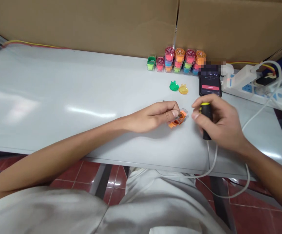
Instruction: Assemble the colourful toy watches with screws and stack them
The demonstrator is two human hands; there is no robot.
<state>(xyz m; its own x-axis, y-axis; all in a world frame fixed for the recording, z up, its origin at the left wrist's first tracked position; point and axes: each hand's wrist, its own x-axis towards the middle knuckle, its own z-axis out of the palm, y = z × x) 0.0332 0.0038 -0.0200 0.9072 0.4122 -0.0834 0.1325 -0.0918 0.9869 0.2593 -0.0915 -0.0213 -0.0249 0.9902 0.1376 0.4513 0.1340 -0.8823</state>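
My left hand point(157, 115) is closed, thumb and fingertips pinched at a small orange plastic case point(178, 121) with a clear end, just above the white table point(82, 87). Part of the case is hidden by the fingers. To its right, my right hand point(221, 122) wraps round the black handle of a screwdriver point(206, 122) with a yellow cap. Its thin shaft points down toward the table's front edge, away from the case. Beyond the left hand lie a green plastic lid point(174, 86) and a yellow plastic lid point(183, 89).
Small coloured plastic cases point(177, 61) stand stacked in a row at the back, by a cardboard wall point(94, 26). A phone point(210, 84) lies near a white power strip point(260, 92) with plugs. A white cable point(257, 112) loops past the right hand and over the front edge.
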